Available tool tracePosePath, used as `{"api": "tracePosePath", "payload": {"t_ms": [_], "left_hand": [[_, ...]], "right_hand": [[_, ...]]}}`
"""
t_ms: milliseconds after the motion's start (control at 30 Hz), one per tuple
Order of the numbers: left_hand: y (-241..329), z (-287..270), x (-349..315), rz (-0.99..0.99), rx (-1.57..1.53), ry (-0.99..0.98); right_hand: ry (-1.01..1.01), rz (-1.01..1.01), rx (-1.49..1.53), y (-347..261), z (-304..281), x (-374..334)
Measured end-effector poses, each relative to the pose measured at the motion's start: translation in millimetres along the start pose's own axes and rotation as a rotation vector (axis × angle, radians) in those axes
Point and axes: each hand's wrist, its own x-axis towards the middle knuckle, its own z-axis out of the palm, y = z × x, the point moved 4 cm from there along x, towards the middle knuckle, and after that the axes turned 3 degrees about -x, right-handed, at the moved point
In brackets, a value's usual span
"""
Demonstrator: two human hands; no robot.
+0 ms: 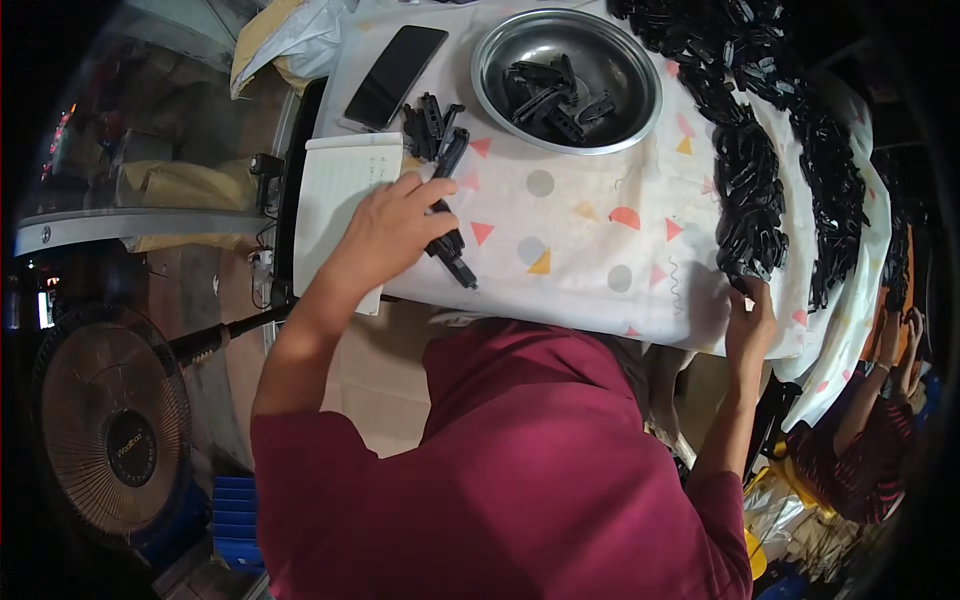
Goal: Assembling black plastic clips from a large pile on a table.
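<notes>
My left hand (397, 222) is closed over slim black plastic pieces (452, 256) lying near the table's front edge, beside the notepad. More pieces of the same kind (428, 125) lie in a small heap just beyond it. At the right, my right hand (752, 318) has its fingers pinched at the near end of a long pile of black plastic pieces (748, 200). A steel bowl (480, 95) at the far middle holds several black pieces (545, 100).
A patterned cloth covers the table (570, 240). A phone (397, 78) and an open notepad (335, 190) lie at its left side. A fan (110, 430) stands at the lower left. Another person's hands (890, 340) are at the far right, near more black pieces.
</notes>
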Motion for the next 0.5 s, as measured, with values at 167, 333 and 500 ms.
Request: {"api": "tracePosePath", "payload": {"t_ms": [167,333,500], "left_hand": [[7,9,34,-0.206,-0.509,-0.086],[58,30,68,-0.512,-1.707,-0.219],[73,24,74,-0.358,-1.841,-0.346]], "right_hand": [[-0.107,0.061,0.812,-70,7,-9],[-0.128,-0.338,0.903,-146,-20,2],[-0.152,-0.416,0.787,-162,-33,13]]}}
